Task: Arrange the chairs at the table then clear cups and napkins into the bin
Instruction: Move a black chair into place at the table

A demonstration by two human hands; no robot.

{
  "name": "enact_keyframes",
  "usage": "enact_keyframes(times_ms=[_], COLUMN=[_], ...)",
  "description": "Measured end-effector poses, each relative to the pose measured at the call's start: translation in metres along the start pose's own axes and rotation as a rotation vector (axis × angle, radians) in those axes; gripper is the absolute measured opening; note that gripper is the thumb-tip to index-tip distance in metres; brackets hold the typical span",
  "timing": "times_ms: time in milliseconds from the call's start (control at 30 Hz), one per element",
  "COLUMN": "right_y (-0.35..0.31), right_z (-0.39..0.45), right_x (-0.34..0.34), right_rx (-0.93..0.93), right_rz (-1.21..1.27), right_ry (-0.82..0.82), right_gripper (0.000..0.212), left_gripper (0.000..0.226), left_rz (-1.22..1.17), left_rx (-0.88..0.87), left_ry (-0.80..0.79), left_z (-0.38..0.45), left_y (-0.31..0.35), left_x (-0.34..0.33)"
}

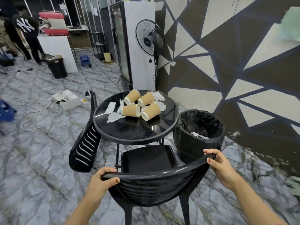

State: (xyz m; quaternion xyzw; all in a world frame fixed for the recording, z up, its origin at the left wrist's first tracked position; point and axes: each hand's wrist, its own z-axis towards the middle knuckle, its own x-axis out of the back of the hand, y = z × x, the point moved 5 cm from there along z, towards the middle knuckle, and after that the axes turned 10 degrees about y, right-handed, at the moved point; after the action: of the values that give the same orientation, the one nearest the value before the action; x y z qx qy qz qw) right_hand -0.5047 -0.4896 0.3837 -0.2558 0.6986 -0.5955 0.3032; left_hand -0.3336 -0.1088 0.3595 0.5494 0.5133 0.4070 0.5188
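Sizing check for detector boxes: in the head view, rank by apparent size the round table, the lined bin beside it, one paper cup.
1. Round table
2. Lined bin, smaller, though partly hidden
3. Paper cup, by far the smallest

Glossy black plastic chair (152, 181), glassy reflective table (113, 120), ribbed paper cups (131, 110), marbled floor (40, 151).

A person's left hand (101, 179) and right hand (219, 166) grip the curved backrest of a black plastic chair (151, 181) facing a round glass counter (129, 127), where four paper cups (141, 105) lie tipped among crumpled napkins (114, 117). A lined bin (196, 143) stands beside it; a second chair (86, 148) leans against the counter's left edge.
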Motion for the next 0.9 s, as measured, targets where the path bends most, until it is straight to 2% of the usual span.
enact_keyframes(times_ms=[67,233,333,400,433,500,567,633,700,767,833,900], right_y=[0.000,-0.001,-0.008,-0.010,-0.011,-0.011,-0.012,-0.018,-0.027,-0.041,-0.051,-0.059], right_z=[0.000,-0.003,-0.007,-0.010,-0.011,-0.013,-0.013,-0.011,-0.003,0.007,0.012,0.007], right_x=[0.000,0.000,-0.004,-0.006,-0.006,-0.007,-0.007,-0.009,-0.010,-0.024,-0.060,-0.119], right_rx=[-0.007,-0.038,-0.086,-0.113,-0.130,-0.177,-0.240,-0.279,-0.236,-0.090,0.035,0.159], right_rz=[0.001,-0.010,-0.023,-0.019,-0.035,-0.053,-0.080,-0.139,-0.339,-0.741,-1.105,-1.185], right_ry=[0.012,0.015,-0.023,-0.045,-0.048,-0.045,-0.002,0.109,0.286,0.343,0.249,0.105], right_gripper=[0.085,0.082,0.055,0.055,0.051,0.031,0.030,0.022,0.014,0.019,0.030,0.033], left_gripper=[0.025,0.028,0.027,0.030,0.033,0.047,0.059,0.062,0.052,0.041,0.033,0.033], left_rz=[0.040,0.066,0.096,0.094,0.089,0.067,0.108,0.182,0.253,0.300,0.351,0.404], left_rx=[0.012,-0.008,-0.011,-0.012,-0.009,0.011,0.052,0.074,0.088,0.104,0.081,0.060], left_ry=[-0.016,-0.019,-0.047,-0.066,-0.077,-0.091,-0.138,-0.218,-0.275,-0.239,-0.168,-0.113], left_z=[-0.001,-0.006,-0.008,-0.008,-0.009,-0.010,-0.009,-0.007,-0.007,-0.001,0.007,0.015], left_y=[0.002,0.010,0.013,0.011,0.010,0.009,0.010,0.012,0.019,0.024,0.030,0.034], left_x=[0.000,-0.004,-0.006,-0.005,-0.005,-0.001,0.002,0.007,0.009,0.017,0.035,0.060])
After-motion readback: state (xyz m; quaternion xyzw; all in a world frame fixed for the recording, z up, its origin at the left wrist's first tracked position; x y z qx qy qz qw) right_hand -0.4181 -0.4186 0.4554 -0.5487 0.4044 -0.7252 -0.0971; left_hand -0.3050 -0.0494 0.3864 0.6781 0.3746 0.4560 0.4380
